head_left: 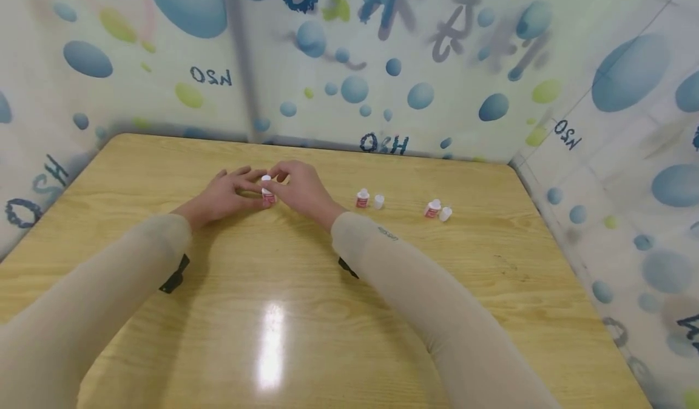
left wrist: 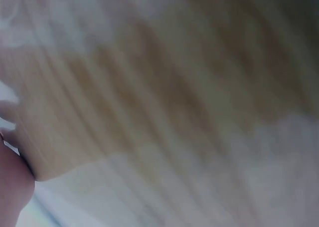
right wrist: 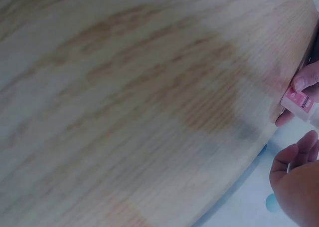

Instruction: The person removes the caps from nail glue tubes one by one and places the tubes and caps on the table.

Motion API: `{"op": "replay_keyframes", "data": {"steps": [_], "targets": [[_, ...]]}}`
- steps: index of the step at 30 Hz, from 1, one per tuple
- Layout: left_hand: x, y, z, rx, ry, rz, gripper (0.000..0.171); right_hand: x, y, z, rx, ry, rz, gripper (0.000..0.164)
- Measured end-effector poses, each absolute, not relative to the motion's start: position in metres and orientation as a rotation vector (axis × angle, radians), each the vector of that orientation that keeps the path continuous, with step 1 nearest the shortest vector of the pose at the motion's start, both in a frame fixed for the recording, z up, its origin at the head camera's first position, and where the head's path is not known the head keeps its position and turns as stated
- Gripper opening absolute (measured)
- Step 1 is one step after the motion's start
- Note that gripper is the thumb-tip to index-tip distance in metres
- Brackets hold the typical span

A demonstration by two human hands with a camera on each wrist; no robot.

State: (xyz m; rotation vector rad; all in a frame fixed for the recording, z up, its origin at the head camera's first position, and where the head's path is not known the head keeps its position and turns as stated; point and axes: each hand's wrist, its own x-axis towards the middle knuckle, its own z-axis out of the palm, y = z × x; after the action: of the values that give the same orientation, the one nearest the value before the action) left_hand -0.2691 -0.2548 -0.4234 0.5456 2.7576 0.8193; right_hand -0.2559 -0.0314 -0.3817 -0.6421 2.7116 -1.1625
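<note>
A small white bottle (head_left: 268,196) with a red-and-white label stands upright at the left part of the table, between both hands. My left hand (head_left: 226,194) grips its lower body; in the right wrist view the left thumb (right wrist: 306,78) presses on the pink label of the bottle (right wrist: 297,102). At the top, thumb and forefinger of my right hand (head_left: 303,188) pinch the white cap (head_left: 266,179). In the right wrist view the right hand (right wrist: 298,179) is bent beside the bottle's upper end, which the frame edge cuts off. Only a bit of the left hand (left wrist: 15,187) shows in the left wrist view.
Right of the hands, an uncapped bottle (head_left: 363,199) stands with a white cap (head_left: 379,202) beside it. Farther right is another uncapped bottle (head_left: 432,209) with its cap (head_left: 445,214). A patterned curtain (head_left: 355,118) borders the wooden table (head_left: 306,324) at the back.
</note>
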Motion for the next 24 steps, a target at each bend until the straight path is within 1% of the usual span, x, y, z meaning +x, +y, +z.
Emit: {"op": "replay_keyframes", "data": {"steps": [7,14,20,24], "targets": [[-0.264,-0.256,-0.417,0.530,2.761,0.760,0.057,-0.256,-0.036,-0.388,-0.655,2.743,-1.169,0.033],[-0.263,-0.253,-0.416,0.479,2.733,0.750,0.066,-0.252,-0.040,-0.393,-0.597,2.779,-1.183,0.030],[-0.268,-0.249,-0.416,0.498,2.746,0.723,0.067,-0.251,-0.040,-0.392,-0.620,2.811,-1.185,0.028],[-0.270,-0.246,-0.413,0.502,2.743,0.717,0.069,-0.251,-0.035,-0.391,-0.683,2.817,-1.196,0.026]]}}
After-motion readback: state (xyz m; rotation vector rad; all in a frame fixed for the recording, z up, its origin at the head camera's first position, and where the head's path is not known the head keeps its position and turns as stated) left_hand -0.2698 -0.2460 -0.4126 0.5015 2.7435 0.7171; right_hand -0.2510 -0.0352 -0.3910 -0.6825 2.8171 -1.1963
